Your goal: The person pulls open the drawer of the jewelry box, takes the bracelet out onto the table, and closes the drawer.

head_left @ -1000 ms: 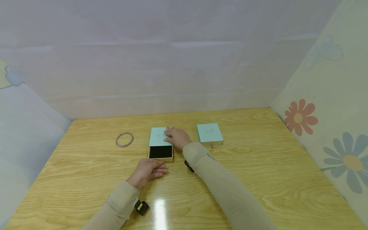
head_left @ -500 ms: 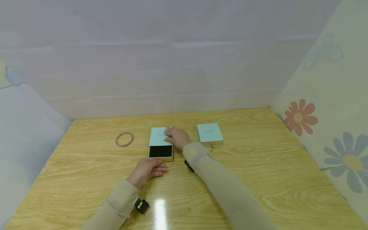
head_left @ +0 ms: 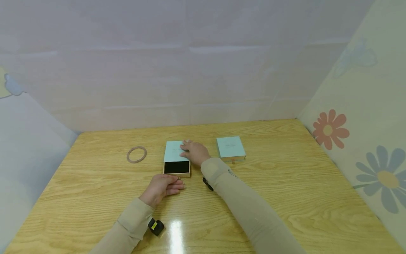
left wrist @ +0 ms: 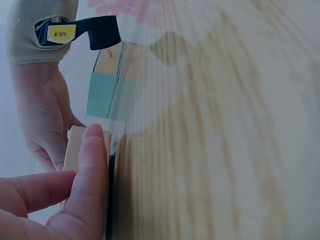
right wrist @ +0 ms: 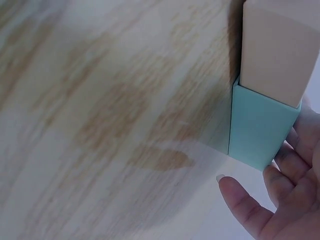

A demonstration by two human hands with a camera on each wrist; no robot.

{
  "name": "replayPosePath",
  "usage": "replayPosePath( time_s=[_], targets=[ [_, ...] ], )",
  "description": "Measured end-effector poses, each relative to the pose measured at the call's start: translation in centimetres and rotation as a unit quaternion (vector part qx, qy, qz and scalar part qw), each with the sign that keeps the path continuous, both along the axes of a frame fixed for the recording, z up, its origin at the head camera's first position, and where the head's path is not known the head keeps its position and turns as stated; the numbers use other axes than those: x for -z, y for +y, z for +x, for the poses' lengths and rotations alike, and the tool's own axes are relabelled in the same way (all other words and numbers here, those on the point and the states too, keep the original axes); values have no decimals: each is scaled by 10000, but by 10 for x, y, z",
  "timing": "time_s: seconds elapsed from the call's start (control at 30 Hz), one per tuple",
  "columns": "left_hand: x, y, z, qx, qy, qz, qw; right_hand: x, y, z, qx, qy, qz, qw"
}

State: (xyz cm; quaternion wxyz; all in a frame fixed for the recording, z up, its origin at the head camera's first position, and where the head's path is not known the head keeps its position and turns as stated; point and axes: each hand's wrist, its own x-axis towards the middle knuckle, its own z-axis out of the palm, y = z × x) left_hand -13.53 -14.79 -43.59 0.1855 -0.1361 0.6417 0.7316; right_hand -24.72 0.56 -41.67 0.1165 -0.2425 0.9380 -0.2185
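A pale blue sliding box lies on the table with its cream-sided drawer partly out toward me, showing a black lining. My left hand is at the drawer's front, where its thumb and a finger pinch together in the left wrist view; they cover whatever lies between them. My right hand rests over the right part of the blue sleeve. In the right wrist view, one fingertip of it reaches past the sleeve's end, apart from it.
A brownish ring-shaped bangle lies left of the box. A second blue box, closed, with a small brown tab, sits to the right. Wood-grain table surrounds them, walled behind and at both sides.
The drawer has slid slightly inward, away from me, and my left hand has moved a little with it. My right hand stays on the sleeve.
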Motion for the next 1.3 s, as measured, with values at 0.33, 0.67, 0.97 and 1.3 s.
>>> replayPosePath(
  time_s=[0.33, 0.67, 0.97, 1.3],
  targets=[
    [0, 0, -1, -17, 4, -45, 10000, -2, 1, 1, -42, 38, 10, 10000],
    [3, 1, -6, -161, -59, -11, 9999, -3, 1, 2, -84, 63, -7, 9999],
    [3, 1, -7, -153, -16, 45, 9999, -4, 1, 2, -101, 72, -29, 9999],
    [3, 1, -7, -161, -50, 41, 9998, -3, 1, 2, -73, 23, -58, 10000]
  ],
)
